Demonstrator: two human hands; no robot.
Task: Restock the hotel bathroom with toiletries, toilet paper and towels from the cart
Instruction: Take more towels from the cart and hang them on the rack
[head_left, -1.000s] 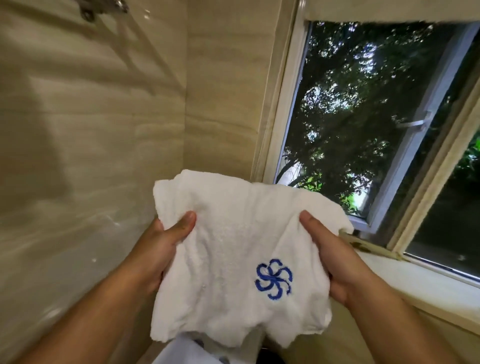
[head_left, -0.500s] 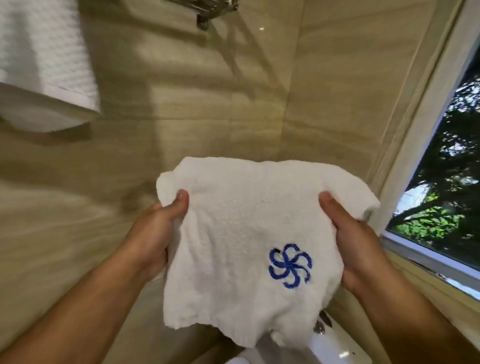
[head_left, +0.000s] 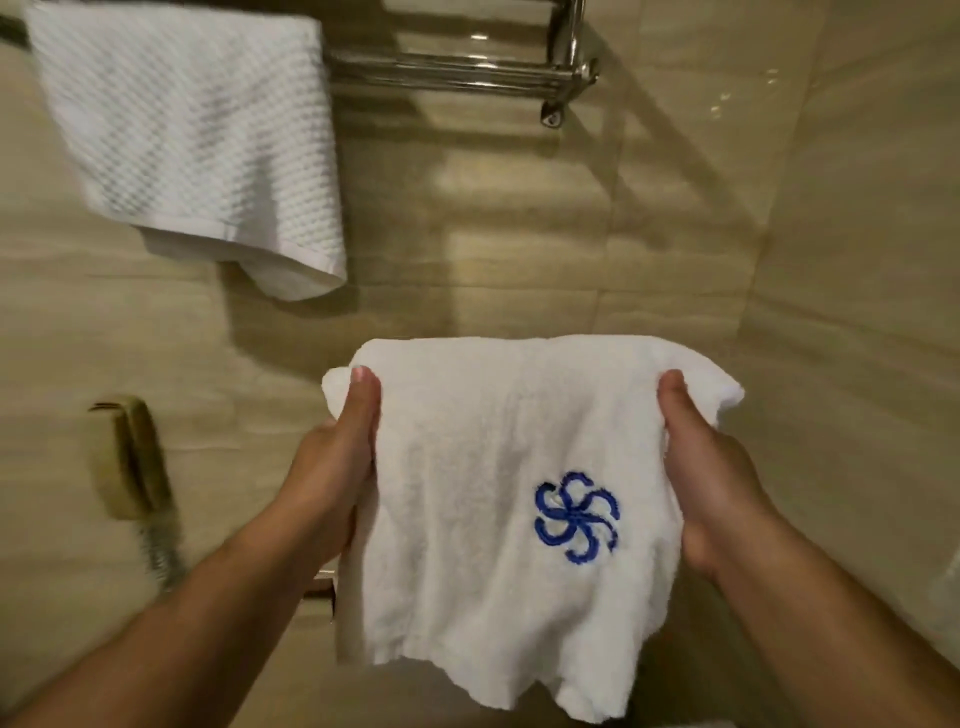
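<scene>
both hands pinch the towel (head_left: 498, 467) near its top corners, left hand (head_left: 332, 467) and right hand (head_left: 711, 473) with thumbs on the front, holding it in the air below the rail (head_left: 457, 73). it looks light, soft and floppy; holding the corners keeps it spread for draping.

On the chrome towel rail (head_left: 457, 73) we find the right part bare, with open wall (head_left: 493, 249) beneath. A waffle towel (head_left: 192, 130) covers its left part, and a beige handset (head_left: 127, 457) juts out well below that.
</scene>
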